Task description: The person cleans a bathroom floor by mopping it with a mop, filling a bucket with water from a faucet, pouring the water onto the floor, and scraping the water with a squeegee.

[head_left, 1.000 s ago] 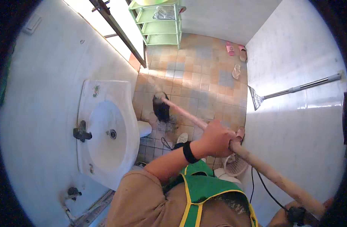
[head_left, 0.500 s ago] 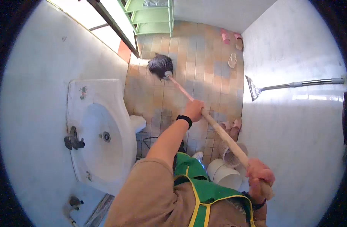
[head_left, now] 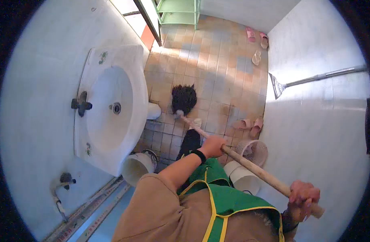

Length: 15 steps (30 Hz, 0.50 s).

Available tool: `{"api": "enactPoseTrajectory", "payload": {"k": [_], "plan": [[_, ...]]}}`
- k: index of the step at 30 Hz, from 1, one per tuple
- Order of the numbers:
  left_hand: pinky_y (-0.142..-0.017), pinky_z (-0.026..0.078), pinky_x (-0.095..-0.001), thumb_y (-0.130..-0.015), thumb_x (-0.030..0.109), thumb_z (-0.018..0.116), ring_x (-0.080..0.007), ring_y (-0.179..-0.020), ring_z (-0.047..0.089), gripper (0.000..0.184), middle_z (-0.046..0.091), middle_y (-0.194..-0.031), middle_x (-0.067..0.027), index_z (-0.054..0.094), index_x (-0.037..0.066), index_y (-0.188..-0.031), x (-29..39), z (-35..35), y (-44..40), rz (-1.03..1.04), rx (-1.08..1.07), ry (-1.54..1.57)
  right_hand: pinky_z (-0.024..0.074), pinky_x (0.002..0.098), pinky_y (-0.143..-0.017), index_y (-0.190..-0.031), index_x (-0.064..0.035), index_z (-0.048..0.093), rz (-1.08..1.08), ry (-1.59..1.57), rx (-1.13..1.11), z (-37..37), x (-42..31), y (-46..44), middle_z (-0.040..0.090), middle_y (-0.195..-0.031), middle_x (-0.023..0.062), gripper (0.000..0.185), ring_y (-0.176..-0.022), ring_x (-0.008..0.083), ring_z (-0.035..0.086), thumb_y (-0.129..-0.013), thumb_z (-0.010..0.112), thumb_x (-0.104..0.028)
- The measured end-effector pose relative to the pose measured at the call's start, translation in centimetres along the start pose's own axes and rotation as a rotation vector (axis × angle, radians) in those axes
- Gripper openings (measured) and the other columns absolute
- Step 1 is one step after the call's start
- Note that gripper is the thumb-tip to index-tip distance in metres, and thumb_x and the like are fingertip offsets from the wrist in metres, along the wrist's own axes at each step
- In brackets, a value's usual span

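Pulled back, the apparent mop head (head_left: 184,99) lies beyond both hands (head_left: 212,147) (head_left: 304,197).

The mop handle (head_left: 255,167) looks like matt wood and the mop head (head_left: 183,99) rough and shaggy, while the washbasin (head_left: 140,101) appears smooth ceramic, the long pole (head_left: 326,76) shiny metal, the rack (head_left: 179,18) plastic and the apron (head_left: 237,197) matt cloth.

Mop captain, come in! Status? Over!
Left hand and right hand gripping long wooden pole. Shaggy black mop head on multicoloured tiled floor. White shoe close by.
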<state>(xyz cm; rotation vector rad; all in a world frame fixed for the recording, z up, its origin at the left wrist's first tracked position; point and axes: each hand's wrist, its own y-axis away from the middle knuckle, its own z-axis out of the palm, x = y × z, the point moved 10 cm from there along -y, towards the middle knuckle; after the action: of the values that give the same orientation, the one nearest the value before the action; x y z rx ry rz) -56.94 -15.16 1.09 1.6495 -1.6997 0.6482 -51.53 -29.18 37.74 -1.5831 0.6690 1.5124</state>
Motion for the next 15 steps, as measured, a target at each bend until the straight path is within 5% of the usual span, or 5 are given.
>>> {"api": "enactPoseTrajectory", "payload": {"k": [3, 9, 13, 15], "plan": [[-0.063, 0.046, -0.0446, -0.061, 0.025, 0.063, -0.0340, -0.070, 0.059, 0.017, 0.061, -0.072, -0.0130, 0.059, 0.010, -0.068, -0.2, 3.1, 4.8, -0.106, -0.145, 0.000, 0.0340, 0.0282, -0.053, -0.075, -0.0099, 0.040, 0.117, -0.143, 0.194, -4.2, 3.3, 4.2, 0.039, -0.060, -0.0003, 0.022, -0.049, 0.0105, 0.038, -0.087, 0.047, -0.027], [-0.069, 0.047, -0.0425, -0.065, 0.032, 0.063, -0.0318, -0.078, 0.060, 0.022, 0.063, -0.078, -0.0123, 0.063, 0.013, -0.077, -2.8, 8.2, 12.7, -0.371, -0.422, -0.075, 0.0377, 0.0297, -0.059, -0.077, -0.0089, 0.041, 0.259, -0.080, 0.181, -6.5, 9.7, 8.1, 0.040, -0.064, 0.0004, 0.024, -0.056, 0.0112, 0.041, -0.089, 0.045, -0.030], [-0.069, 0.047, -0.0421, -0.066, 0.033, 0.063, -0.0310, -0.080, 0.060, 0.024, 0.064, -0.082, -0.0121, 0.064, 0.014, -0.080, 1.1, 6.3, 13.8, -0.438, -0.560, -0.081, 0.0376, 0.0295, -0.058, -0.079, -0.0095, 0.044, 0.203, -0.140, 0.199, -8.8, 6.4, 9.2, 0.041, -0.064, -0.0002, 0.025, -0.057, 0.0118, 0.041, -0.087, 0.050, -0.033], [-0.067, 0.047, -0.0430, -0.064, 0.032, 0.064, -0.0316, -0.075, 0.060, 0.023, 0.063, -0.075, -0.0111, 0.062, 0.013, -0.076, 5.4, 5.1, 11.7, -0.288, -0.444, -0.054, 0.0401, 0.0306, -0.057, -0.079, -0.0113, 0.046, 0.182, -0.192, 0.299, -12.9, 2.9, 9.9, 0.043, -0.062, -0.0009, 0.027, -0.055, 0.0129, 0.043, -0.082, 0.059, -0.035]]}}
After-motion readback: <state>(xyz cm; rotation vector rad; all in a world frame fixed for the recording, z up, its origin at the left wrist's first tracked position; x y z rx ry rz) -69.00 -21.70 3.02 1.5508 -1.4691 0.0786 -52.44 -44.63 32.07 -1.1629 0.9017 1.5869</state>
